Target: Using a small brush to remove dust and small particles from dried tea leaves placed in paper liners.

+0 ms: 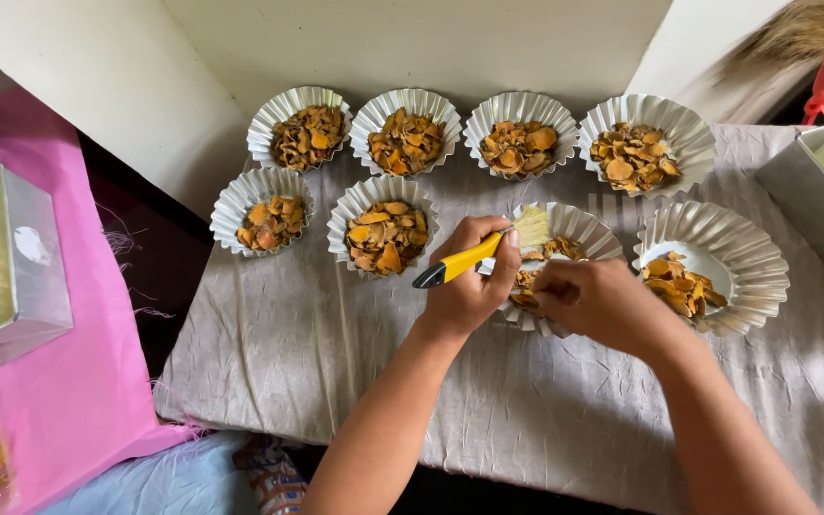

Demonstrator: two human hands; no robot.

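My left hand (474, 286) grips a small brush (474, 256) with a yellow handle, black tip and pale bristles. The bristles reach into a fluted silver foil dish (584, 229) that holds a few dried orange slices (553, 252). My right hand (598, 303) rests closed on that dish's near rim, over some slices; whether it holds any is hidden. To its right lies another foil dish (746, 250), partly filled with slices (684, 286).
Several more foil dishes of dried slices, such as one (299, 136) at the back left, stand in two rows on a grey cloth (336, 353). A metal box (11, 257) sits on pink cloth (78, 381) at left, another box (817, 181) at right.
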